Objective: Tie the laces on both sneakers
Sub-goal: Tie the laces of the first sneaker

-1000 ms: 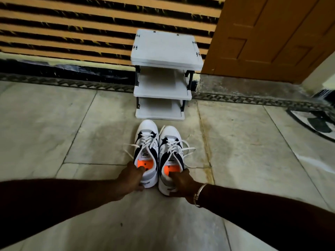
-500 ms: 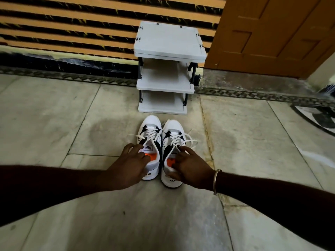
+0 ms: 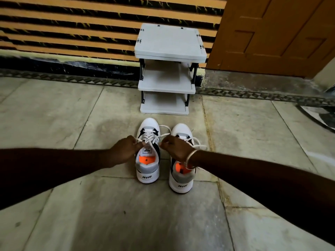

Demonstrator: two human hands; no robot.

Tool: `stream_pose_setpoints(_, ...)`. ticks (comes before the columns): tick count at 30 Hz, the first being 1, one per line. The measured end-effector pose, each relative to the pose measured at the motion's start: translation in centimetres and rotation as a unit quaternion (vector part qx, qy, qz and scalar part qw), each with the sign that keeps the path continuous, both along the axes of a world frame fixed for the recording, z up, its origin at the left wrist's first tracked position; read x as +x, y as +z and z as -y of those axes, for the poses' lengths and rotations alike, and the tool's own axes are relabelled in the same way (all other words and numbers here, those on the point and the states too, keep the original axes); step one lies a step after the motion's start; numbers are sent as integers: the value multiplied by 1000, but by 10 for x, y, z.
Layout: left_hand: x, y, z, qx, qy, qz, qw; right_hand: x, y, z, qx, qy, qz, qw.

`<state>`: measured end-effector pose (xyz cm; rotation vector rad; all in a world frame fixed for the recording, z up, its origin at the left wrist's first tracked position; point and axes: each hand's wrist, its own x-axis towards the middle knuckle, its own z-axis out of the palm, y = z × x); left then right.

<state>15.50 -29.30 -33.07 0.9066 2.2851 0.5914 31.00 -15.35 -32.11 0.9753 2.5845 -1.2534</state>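
Two white sneakers with black panels and orange insoles stand side by side on the floor, heels toward me. My left hand (image 3: 126, 150) pinches a white lace end at the top eyelets of the left sneaker (image 3: 148, 169). My right hand (image 3: 175, 147) pinches that shoe's other lace end, which loops up over the toe. This hand and its wrist bangle cover the tongue of the right sneaker (image 3: 181, 180), whose own laces (image 3: 196, 142) lie loose across its front.
A grey three-tier shoe rack (image 3: 168, 69) stands against the striped wall just beyond the toes. A brown wooden door (image 3: 272, 33) is at the back right. The marble tile floor (image 3: 108, 214) spreads all around the shoes.
Both hands moved forward from the heel collars to the left sneaker's laces and closed on the lace ends. The two sneakers now stand a little apart.
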Motion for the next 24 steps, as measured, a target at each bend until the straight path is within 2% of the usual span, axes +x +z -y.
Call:
stream_pose_setpoints(2,2,0,-7,1,46,121,992,-22,-1,8,-140,-40,41,989)
stream_pose_setpoints(3,1,0,-10,23,57,170,984,-31,-2,11,-166,-69,36,983)
stream_pose_setpoints(5,0,-5,-15,69,54,221,971,-46,-8,14,-157,-80,37,984)
stream_pose_setpoints(8,2,1,-24,111,120,239,957,-62,-18,13,-114,-145,30,982)
stream_pose_setpoints(10,3,4,-30,111,147,236,954,-66,-20,9,-147,-208,-21,967)
stream_pose_setpoints(13,1,11,-28,95,125,206,966,-69,-20,6,-218,-241,-83,942)
stream_pose_setpoints(17,-6,19,-21,114,143,217,959,-72,-18,6,-239,-237,-115,935)
stream_pose_setpoints(21,-15,27,-17,150,172,272,935,-74,-10,-2,-328,-250,-231,881)
stream_pose_setpoints(24,-22,28,-13,182,188,287,921,-70,3,-6,-313,-209,-279,883)
